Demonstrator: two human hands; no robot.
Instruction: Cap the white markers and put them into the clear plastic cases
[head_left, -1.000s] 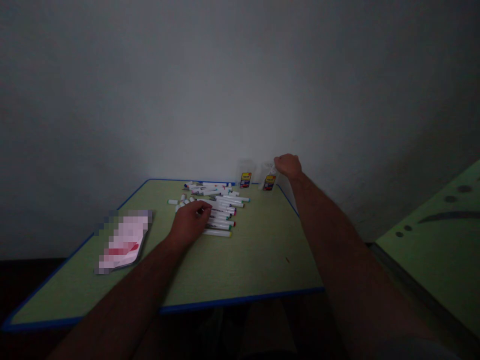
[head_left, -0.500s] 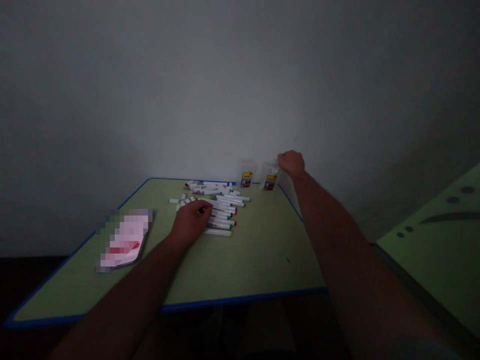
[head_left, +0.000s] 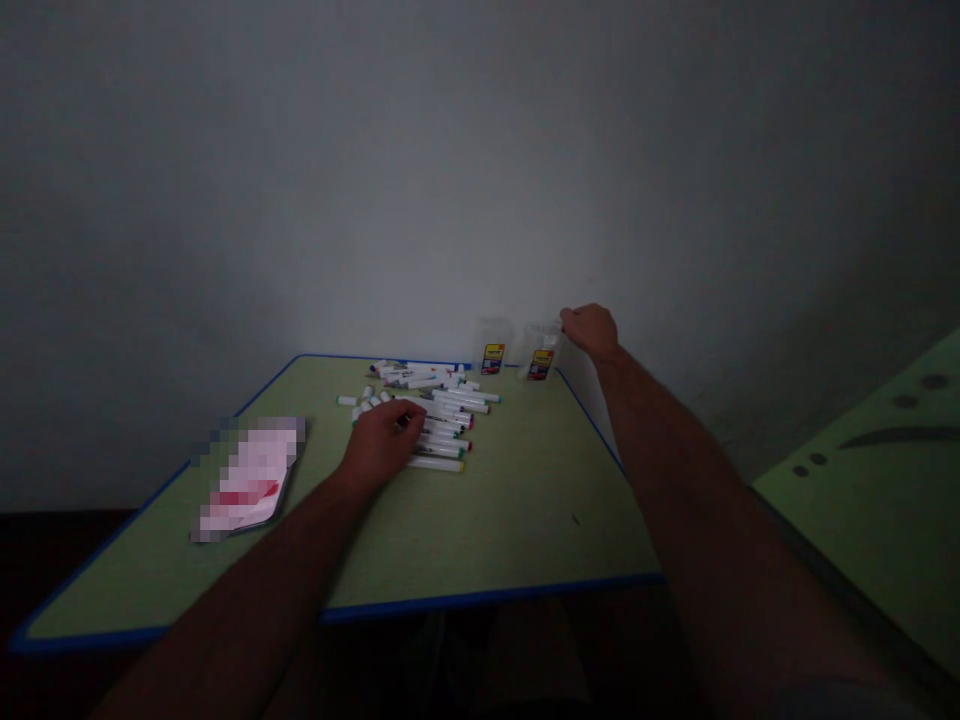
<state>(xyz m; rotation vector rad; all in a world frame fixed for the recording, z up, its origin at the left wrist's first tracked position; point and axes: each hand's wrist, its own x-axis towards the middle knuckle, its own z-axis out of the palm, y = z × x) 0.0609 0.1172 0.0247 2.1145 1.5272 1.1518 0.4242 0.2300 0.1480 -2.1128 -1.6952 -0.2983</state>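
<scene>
White markers (head_left: 437,464) with coloured ends lie in a loose heap on the table. My left hand (head_left: 381,442) rests on their near left part, fingers curled inward, thumb and forefinger almost meeting; what lies under the palm is hidden. Two clear plastic marker cases stand upright by the wall: a left case (head_left: 492,352) and a right case (head_left: 540,358), each with a yellow, red and dark label. My right hand (head_left: 591,329) is closed at the right case's upper right corner, its fingertips pinched together. Whatever they pinch is too small and dim to make out.
A phone-like flat object (head_left: 251,480), its surface blurred out, lies on the left of the pale green table (head_left: 480,540) with its blue edge. A grey wall (head_left: 480,180) borders the back. At right stands a green panel (head_left: 885,500) with dark marks.
My right hand has shifted slightly to the right at the corner of the right case. My left hand, the markers and both cases stay where they were.
</scene>
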